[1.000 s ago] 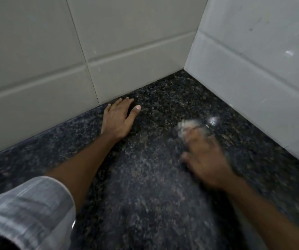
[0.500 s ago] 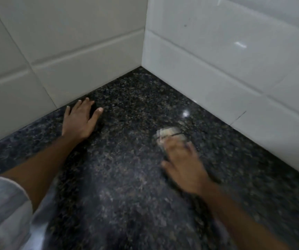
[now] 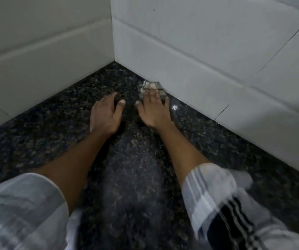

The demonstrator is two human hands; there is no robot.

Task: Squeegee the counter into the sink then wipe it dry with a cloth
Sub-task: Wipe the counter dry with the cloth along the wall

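A small folded checked cloth [image 3: 150, 86] lies on the dark speckled granite counter [image 3: 130, 168], close to the foot of the right wall near the corner. My right hand [image 3: 154, 110] presses flat on the cloth, fingers spread over its near part, so only its far end shows. My left hand [image 3: 107, 114] rests palm down on the bare counter just left of it, fingers apart and holding nothing. No squeegee and no sink are in view.
Two pale tiled walls [image 3: 208, 42] meet in a corner [image 3: 113, 60] just beyond my hands. A bright glint [image 3: 174, 107] shows on the counter right of my right hand. Striped sleeves [image 3: 217, 195] cover my upper arms.
My right hand has pushed the cloth forward and right, up against the right wall. The view has swung so the corner sits nearer the middle, and my two hands now lie close together.
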